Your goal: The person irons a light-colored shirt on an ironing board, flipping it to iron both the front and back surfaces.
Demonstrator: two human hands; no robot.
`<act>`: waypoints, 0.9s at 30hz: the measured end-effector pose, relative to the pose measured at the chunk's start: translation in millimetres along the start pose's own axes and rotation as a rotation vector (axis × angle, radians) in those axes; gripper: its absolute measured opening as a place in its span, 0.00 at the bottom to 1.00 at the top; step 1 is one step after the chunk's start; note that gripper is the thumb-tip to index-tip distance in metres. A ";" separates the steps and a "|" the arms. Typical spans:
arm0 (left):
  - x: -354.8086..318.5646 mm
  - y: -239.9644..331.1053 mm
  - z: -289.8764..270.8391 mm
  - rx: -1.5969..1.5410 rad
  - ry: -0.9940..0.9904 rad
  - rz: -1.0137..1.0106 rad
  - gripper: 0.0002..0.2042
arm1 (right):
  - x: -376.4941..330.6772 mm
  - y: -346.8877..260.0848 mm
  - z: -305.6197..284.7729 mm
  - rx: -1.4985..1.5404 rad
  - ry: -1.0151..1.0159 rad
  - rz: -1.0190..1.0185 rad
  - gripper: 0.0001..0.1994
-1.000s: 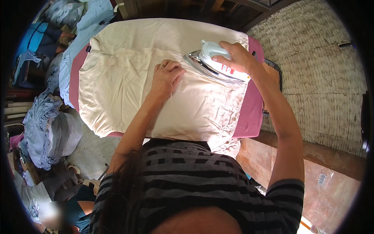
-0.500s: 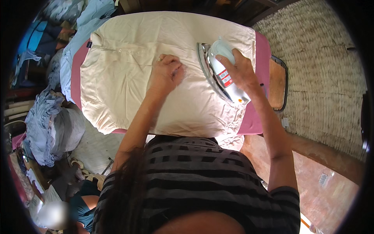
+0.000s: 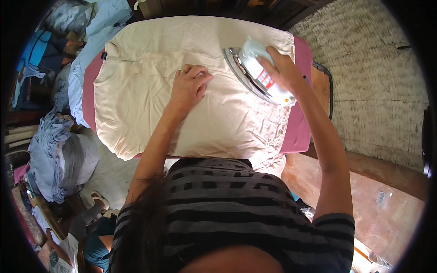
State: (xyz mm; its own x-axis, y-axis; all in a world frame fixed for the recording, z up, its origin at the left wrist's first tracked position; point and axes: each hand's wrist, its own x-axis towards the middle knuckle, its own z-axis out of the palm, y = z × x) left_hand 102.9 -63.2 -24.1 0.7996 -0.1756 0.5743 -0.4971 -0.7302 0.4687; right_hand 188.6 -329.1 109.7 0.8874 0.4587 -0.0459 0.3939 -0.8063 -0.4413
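White-and-silver iron (image 3: 257,72) at new angle

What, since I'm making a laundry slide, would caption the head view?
Right hand gripping a white iron, left hand loosely curled at a cream shirt spread on a pink board.

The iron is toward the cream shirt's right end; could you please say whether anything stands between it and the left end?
Partly: the left hand is on or just over the cream shirt, left of the iron, its forearm crossing the lower cloth. Above the hand, nothing visible blocks the way.
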 end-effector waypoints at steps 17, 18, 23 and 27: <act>14.2 -7.5 -8.2 0.037 -0.045 -0.237 0.14 | -44.5 1.0 3.5 0.061 -0.104 -0.177 0.16; 15.8 -8.6 -10.4 0.161 -0.064 -0.249 0.17 | -45.0 3.3 5.7 0.076 -0.068 -0.185 0.16; 9.6 -21.6 -8.8 0.414 -0.067 -0.255 0.25 | -49.0 4.3 7.9 0.101 -0.010 -0.106 0.19; 11.7 -17.4 -7.8 0.512 -0.116 -0.276 0.25 | -33.9 -9.2 14.3 0.059 0.043 -0.072 0.20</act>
State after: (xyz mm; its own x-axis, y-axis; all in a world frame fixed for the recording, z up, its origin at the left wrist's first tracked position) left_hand 118.2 -47.5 -20.3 0.9223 0.0160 0.3862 -0.0625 -0.9798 0.1899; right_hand 151.5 -331.9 102.5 0.8673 0.4971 0.0256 0.4432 -0.7479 -0.4942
